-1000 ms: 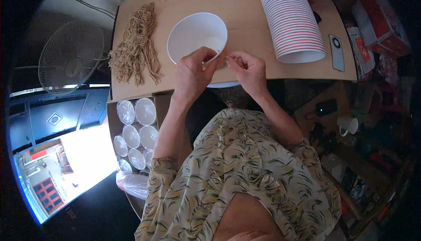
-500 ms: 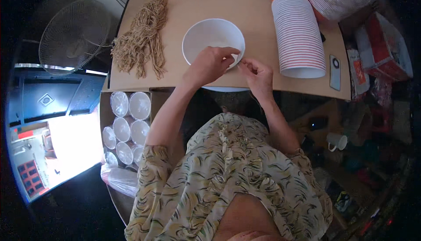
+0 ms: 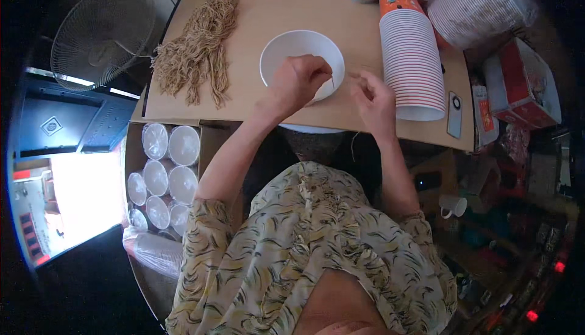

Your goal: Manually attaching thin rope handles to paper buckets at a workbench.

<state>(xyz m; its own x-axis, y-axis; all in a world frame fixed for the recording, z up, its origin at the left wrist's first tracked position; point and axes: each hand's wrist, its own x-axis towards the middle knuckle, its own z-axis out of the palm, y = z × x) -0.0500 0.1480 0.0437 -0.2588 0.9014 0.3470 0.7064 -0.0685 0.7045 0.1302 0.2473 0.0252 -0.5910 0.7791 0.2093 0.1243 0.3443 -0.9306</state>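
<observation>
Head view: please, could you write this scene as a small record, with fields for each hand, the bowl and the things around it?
left hand: over the white bowl, fingertips close together; grip unclear
right hand: right of the bowl, fingers curled; grip unclear
bowl: mouth toward the camera
left on the brown table: bundle of tan strings
right on the table: stack of paper tubs, lying; grey phone
lower left: cardboard box with wrapped tubs

Left hand [image 3: 300, 79] pinched, right hand [image 3: 376, 99] curled
</observation>
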